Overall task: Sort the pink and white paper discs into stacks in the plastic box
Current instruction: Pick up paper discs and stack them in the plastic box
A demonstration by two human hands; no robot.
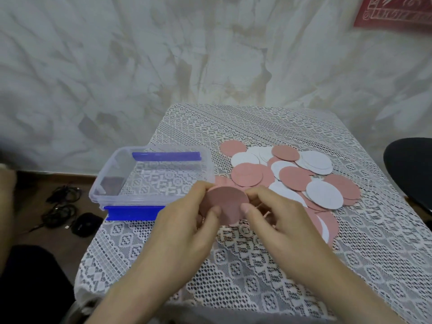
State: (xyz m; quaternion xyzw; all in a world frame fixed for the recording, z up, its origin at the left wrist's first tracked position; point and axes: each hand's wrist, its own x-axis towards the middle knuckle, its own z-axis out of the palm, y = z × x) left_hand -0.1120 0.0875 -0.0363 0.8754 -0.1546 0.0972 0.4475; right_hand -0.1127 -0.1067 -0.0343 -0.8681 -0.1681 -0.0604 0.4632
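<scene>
Pink round paper disc [225, 204] held above the lace-covered desk [233, 265], just right of the clear plastic box with blue latches [112, 169], which looks empty. Left hand [187, 220] and right hand [278, 216]: each grip pinches the disc's rim. Risks: thin discs sticking together; the box, apparently overhanging the desk's left edge, tipping if nudged. The mixed pile of pink and white discs [292, 174] leaves bare cloth nearest the person.

Lace-covered table [257, 265] with plastic box [159, 181], discs [292, 176]
</scene>
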